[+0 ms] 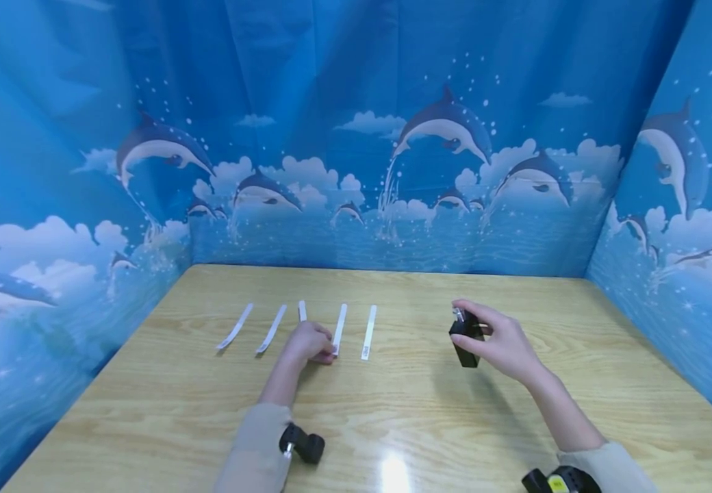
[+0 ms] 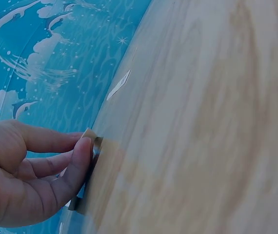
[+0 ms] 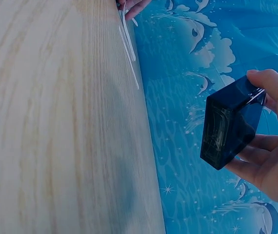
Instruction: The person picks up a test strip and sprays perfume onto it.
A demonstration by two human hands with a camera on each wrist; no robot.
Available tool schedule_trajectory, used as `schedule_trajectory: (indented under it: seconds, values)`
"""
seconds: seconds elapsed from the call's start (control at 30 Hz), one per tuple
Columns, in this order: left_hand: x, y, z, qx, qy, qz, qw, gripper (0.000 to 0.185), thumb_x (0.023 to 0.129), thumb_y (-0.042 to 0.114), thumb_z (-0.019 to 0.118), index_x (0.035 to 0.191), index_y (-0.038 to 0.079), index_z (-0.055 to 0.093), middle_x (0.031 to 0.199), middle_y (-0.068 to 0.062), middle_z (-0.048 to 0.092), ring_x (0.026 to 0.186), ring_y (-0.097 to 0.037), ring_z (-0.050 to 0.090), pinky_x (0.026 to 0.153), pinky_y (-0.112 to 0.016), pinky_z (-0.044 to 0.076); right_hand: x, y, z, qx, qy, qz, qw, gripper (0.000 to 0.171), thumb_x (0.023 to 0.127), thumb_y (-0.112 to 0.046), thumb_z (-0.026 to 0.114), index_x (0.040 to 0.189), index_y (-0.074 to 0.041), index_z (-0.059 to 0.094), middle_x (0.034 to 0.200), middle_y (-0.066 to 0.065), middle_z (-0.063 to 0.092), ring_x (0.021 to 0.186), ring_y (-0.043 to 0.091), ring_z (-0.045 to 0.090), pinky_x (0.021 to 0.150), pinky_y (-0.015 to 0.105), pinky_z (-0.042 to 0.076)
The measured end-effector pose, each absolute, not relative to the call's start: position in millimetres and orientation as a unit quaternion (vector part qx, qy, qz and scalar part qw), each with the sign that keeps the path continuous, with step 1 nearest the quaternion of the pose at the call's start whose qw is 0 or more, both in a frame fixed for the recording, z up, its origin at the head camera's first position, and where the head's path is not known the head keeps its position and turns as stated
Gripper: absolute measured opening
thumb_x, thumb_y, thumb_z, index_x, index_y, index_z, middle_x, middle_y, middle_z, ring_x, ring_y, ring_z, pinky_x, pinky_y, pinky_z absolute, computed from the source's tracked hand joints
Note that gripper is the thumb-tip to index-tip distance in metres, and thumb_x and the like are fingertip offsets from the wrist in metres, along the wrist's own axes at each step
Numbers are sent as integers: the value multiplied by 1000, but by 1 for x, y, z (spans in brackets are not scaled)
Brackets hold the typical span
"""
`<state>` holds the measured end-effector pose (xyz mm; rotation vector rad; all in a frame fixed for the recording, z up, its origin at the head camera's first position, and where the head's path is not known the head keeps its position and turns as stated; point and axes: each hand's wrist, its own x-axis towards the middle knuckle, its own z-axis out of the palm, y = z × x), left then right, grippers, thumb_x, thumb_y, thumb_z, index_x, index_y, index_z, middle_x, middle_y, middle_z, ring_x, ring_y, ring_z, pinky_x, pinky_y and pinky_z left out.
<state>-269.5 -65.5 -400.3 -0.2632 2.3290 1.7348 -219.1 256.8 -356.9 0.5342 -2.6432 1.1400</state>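
Several narrow white paper strips [image 1: 369,332] lie in a row across the left half of the table, some with printed marks at their near ends. My left hand [image 1: 311,341] covers the lower part of the middle strip [image 1: 302,311], its fingertips at the near end of the strip beside it [image 1: 340,327]. In the left wrist view, thumb and forefinger pinch a pale strip end [image 2: 87,132]; a dark piece [image 2: 75,202] shows beside the fingers. My right hand [image 1: 504,342] grips a black spray bottle [image 1: 468,342] above the table, forefinger at its metal nozzle, thumb and other fingers around the body.
The wooden table [image 1: 393,411] runs back to a blue curtain [image 1: 344,82] printed with dolphins, which also closes off both sides. Each wrist wears a small black camera [image 1: 303,444]. A bright light reflection lies at the table's near middle.
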Motion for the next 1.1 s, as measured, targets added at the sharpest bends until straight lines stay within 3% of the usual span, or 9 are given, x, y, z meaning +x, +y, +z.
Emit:
schedule_trajectory:
  seconds: [0.23,0.7,1.1]
  values:
    - [-268,-69,-399,-90,787,600,110,26,73,-19,62,98,-14,57,74,-18,58,47,-13,55,52,-25,54,-220,257,-356,184,-899,385,102,57,83,-24,70,134,-12,49,133,15,49,115,34,49,85,48,49]
    - [-264,-75,-390,-88,779,610,117,37,73,-17,63,108,-13,55,76,-19,59,50,-15,58,54,-25,55,-218,255,-355,187,-898,386,101,56,83,-22,71,134,-11,49,132,16,49,115,35,49,85,48,49]
    - [-263,-76,-380,-20,809,576,115,36,76,-10,61,111,-11,59,75,-14,63,55,-13,59,60,-27,54,-218,255,-356,186,-896,388,107,56,83,-20,71,134,-10,49,132,16,49,115,35,49,85,48,49]
